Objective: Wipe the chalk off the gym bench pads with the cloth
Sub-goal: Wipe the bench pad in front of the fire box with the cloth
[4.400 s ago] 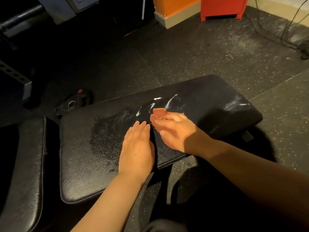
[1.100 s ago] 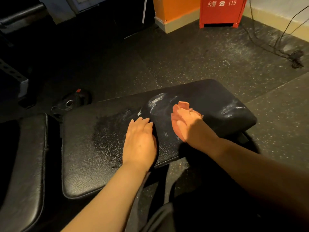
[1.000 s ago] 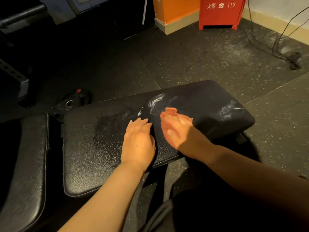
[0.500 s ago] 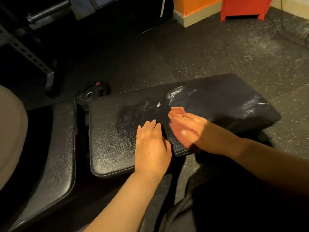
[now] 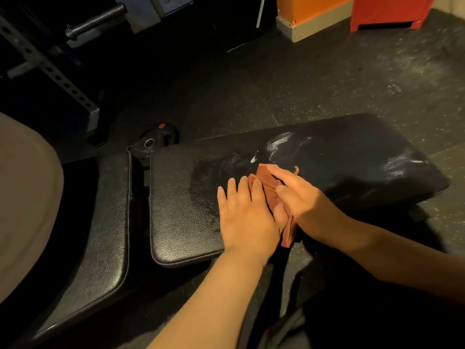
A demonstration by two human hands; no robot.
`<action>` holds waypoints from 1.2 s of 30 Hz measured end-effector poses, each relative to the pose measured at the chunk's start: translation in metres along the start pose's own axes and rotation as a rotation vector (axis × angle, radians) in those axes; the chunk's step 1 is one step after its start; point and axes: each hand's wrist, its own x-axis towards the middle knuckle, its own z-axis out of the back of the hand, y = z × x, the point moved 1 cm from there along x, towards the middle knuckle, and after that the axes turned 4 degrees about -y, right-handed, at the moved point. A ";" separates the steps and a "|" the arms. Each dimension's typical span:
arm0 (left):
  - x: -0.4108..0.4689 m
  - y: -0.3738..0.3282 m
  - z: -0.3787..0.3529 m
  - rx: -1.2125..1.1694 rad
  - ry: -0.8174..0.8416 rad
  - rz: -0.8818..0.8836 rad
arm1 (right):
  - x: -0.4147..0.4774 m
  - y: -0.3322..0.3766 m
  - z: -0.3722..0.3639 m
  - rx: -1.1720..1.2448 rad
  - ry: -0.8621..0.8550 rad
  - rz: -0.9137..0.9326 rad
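A long black bench pad [image 5: 352, 157] runs across the middle, with white chalk smears [image 5: 279, 144] near its centre and more at its right end [image 5: 405, 165]. A second black pad [image 5: 105, 217] lies to its left across a narrow gap. A folded reddish-brown cloth [image 5: 269, 190] rests on the long pad's near edge. My right hand [image 5: 302, 197] presses flat on the cloth. My left hand [image 5: 246, 215] lies flat on the pad beside it, fingers spread, its inner edge touching the cloth.
A small weight plate [image 5: 151, 141] lies on the dark rubber floor behind the gap. A perforated rack upright [image 5: 50, 69] and a bar [image 5: 95, 21] stand at the far left. An orange block [image 5: 309, 11] and a red cabinet [image 5: 387, 11] sit at the back. A beige-clothed form [image 5: 25, 192] fills the left edge.
My right hand has drawn the cloth back towards the pad's near edge and closer to my left hand, which now touches it. The view has swung left.
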 end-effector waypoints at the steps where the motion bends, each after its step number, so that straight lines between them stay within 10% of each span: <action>1: 0.001 -0.002 0.003 -0.041 -0.025 -0.012 | 0.000 -0.003 -0.002 -0.067 -0.007 0.029; 5: 0.003 0.018 0.013 -0.074 -0.080 -0.108 | 0.001 -0.014 -0.003 -0.254 -0.060 0.064; 13: 0.044 0.033 0.016 -0.011 -0.107 0.274 | 0.007 -0.024 -0.005 -0.323 -0.144 -0.019; 19: 0.028 0.026 0.006 0.053 0.014 -0.136 | 0.022 -0.028 0.006 -0.458 -0.206 0.033; 24: 0.082 0.053 0.007 0.025 -0.054 0.221 | 0.021 -0.035 0.006 -0.444 -0.246 -0.007; 30: 0.062 0.015 0.001 -0.053 0.058 -0.334 | 0.022 -0.038 0.006 -0.437 -0.270 0.001; 36: 0.120 0.037 -0.001 0.034 -0.045 0.161 | 0.025 -0.042 0.009 -0.387 -0.249 -0.025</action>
